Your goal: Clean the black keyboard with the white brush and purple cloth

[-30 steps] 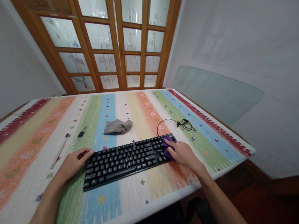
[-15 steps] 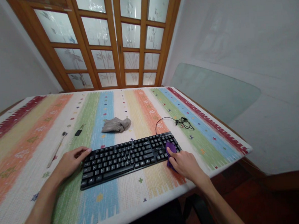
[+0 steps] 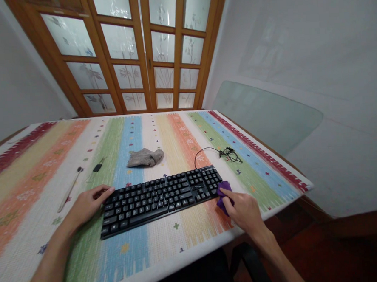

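Note:
A black keyboard [image 3: 160, 196] lies on a striped, many-coloured tablecloth [image 3: 187, 226]. My right hand [image 3: 244, 210] is closed on a small purple cloth [image 3: 224, 190], pressed at the keyboard's right end, just off the keys. My left hand [image 3: 87, 204] rests against the keyboard's left edge, fingers curved, holding it in place. The keyboard's black cable [image 3: 229, 153] curls away behind its right end.
A crumpled grey cloth [image 3: 144, 157] lies beyond the keyboard. Further left are a thin brush [image 3: 70, 188] and a small black object [image 3: 97, 167]. The table's right edge [image 3: 272, 153] drops off to the floor. Wooden glazed doors [image 3: 138, 50] stand behind.
My right hand has slid the purple cloth from the keyboard's upper right keys toward me and off its right end. The left hand has stayed put.

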Action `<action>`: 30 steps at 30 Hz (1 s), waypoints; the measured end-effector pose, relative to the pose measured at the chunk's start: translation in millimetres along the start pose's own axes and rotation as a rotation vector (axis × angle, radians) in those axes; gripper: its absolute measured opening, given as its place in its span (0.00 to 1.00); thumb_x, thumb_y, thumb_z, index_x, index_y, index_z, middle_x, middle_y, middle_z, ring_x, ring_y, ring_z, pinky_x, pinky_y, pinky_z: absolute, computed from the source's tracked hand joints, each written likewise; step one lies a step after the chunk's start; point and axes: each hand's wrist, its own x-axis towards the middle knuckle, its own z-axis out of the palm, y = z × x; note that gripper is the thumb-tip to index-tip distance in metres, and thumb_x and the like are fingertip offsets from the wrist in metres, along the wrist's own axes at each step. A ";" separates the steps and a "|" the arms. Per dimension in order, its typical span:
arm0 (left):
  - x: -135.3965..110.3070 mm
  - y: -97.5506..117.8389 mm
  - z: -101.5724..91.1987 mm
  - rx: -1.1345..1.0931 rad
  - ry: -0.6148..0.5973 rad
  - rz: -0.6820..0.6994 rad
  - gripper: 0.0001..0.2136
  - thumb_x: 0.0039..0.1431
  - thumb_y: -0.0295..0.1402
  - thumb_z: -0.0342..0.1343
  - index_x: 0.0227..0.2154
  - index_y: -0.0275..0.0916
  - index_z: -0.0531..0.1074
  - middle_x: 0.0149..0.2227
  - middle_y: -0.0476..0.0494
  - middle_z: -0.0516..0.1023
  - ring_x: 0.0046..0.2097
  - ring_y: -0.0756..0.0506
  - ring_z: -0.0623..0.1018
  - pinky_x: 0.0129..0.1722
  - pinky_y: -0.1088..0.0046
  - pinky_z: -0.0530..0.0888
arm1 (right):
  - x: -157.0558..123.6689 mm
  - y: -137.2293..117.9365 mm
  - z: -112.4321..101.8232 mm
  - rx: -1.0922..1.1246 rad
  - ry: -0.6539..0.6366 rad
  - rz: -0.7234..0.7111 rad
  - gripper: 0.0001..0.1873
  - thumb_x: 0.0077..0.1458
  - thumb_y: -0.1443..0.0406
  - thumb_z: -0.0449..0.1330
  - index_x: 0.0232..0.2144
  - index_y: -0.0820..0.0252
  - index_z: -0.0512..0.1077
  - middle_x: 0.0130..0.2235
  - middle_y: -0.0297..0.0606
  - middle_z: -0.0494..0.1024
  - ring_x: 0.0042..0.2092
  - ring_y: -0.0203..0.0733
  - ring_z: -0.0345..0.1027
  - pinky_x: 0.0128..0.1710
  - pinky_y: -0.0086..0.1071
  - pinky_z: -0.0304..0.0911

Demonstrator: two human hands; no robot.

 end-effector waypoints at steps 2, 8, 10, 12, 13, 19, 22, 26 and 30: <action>0.5 -2.0 0.7 -0.001 0.012 0.007 0.27 0.47 0.61 0.48 0.29 0.41 0.77 0.31 0.43 0.83 0.37 0.38 0.80 0.38 0.68 0.72 | 1.7 -0.8 3.7 0.016 0.042 0.017 0.23 0.64 0.63 0.47 0.55 0.57 0.74 0.38 0.46 0.83 0.37 0.45 0.77 0.36 0.32 0.65; -0.4 -1.0 0.8 0.000 0.016 0.018 0.28 0.48 0.62 0.48 0.29 0.41 0.77 0.31 0.44 0.83 0.37 0.39 0.79 0.37 0.69 0.72 | 4.6 -21.4 11.6 -0.111 -0.138 -0.022 0.25 0.64 0.64 0.48 0.61 0.60 0.68 0.37 0.48 0.81 0.37 0.48 0.77 0.34 0.32 0.66; -0.6 0.1 0.7 0.002 0.014 0.010 0.28 0.47 0.62 0.47 0.29 0.41 0.77 0.30 0.44 0.82 0.36 0.39 0.79 0.37 0.69 0.72 | 4.2 -23.2 10.9 -0.140 -0.145 -0.041 0.24 0.65 0.64 0.48 0.60 0.60 0.69 0.37 0.49 0.81 0.38 0.48 0.77 0.34 0.32 0.66; -0.5 0.2 0.8 0.001 0.018 0.007 0.29 0.47 0.62 0.47 0.28 0.41 0.77 0.30 0.44 0.82 0.36 0.39 0.79 0.38 0.69 0.72 | 4.0 -19.9 8.9 -0.136 -0.142 -0.064 0.24 0.64 0.63 0.49 0.59 0.58 0.71 0.37 0.48 0.82 0.37 0.48 0.77 0.34 0.33 0.66; -0.5 -0.1 1.0 0.001 0.021 0.011 0.29 0.48 0.62 0.47 0.29 0.40 0.77 0.31 0.44 0.82 0.36 0.39 0.79 0.38 0.69 0.71 | 4.2 -16.9 7.4 -0.114 -0.132 -0.076 0.23 0.64 0.63 0.49 0.57 0.57 0.73 0.37 0.47 0.82 0.37 0.48 0.78 0.35 0.33 0.67; -2.5 -1.2 1.7 0.009 0.041 0.027 0.29 0.53 0.61 0.42 0.27 0.39 0.75 0.27 0.44 0.79 0.33 0.41 0.76 0.37 0.68 0.70 | 14.9 1.6 -5.1 0.229 0.005 -0.175 0.20 0.62 0.64 0.49 0.47 0.55 0.79 0.44 0.39 0.83 0.42 0.45 0.78 0.44 0.34 0.68; -3.3 -3.5 3.2 -0.019 0.048 0.022 0.30 0.56 0.60 0.40 0.27 0.39 0.75 0.23 0.47 0.75 0.30 0.42 0.74 0.34 0.69 0.69 | 26.8 3.3 -8.9 0.288 0.087 -0.221 0.23 0.63 0.63 0.48 0.55 0.60 0.73 0.50 0.44 0.80 0.47 0.47 0.76 0.47 0.38 0.69; -1.4 -11.7 7.9 -0.079 0.046 0.008 0.32 0.57 0.61 0.38 0.28 0.39 0.75 0.20 0.49 0.71 0.27 0.43 0.71 0.29 0.70 0.67 | 47.8 -5.0 -13.2 0.355 0.157 -0.337 0.23 0.65 0.63 0.48 0.57 0.63 0.70 0.51 0.49 0.79 0.48 0.50 0.75 0.48 0.43 0.69; -0.2 -17.0 10.9 -0.133 0.035 -0.008 0.32 0.58 0.61 0.38 0.29 0.39 0.76 0.21 0.48 0.71 0.27 0.44 0.71 0.27 0.71 0.66 | 74.7 -24.6 -19.9 0.454 0.194 -0.486 0.18 0.65 0.64 0.50 0.53 0.58 0.72 0.46 0.46 0.77 0.46 0.48 0.73 0.47 0.42 0.69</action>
